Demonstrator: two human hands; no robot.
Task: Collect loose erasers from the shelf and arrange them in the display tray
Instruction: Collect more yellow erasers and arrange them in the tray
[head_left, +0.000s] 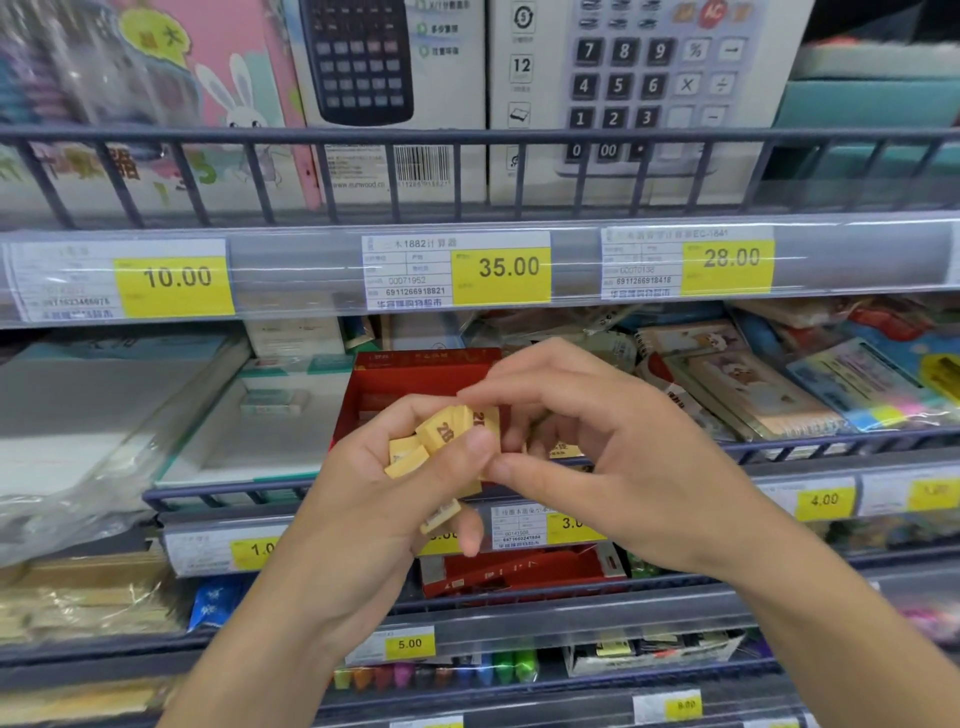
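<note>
My left hand (374, 499) holds a bunch of several small yellow erasers (439, 434) marked "2B", fingers curled round them. My right hand (587, 447) meets it from the right and pinches one of the erasers at the top of the bunch. Both hands hover in front of the red display tray (410, 382), which stands on the middle shelf just behind them. Much of the tray's inside is hidden by my hands.
A wire shelf rail (234, 493) runs across in front of the tray. White boxed erasers (275, 402) lie left of it, notebooks and sticky notes (753, 389) to the right. Calculator boxes (395, 93) stand on the shelf above. Another red box (519, 574) sits on the shelf below.
</note>
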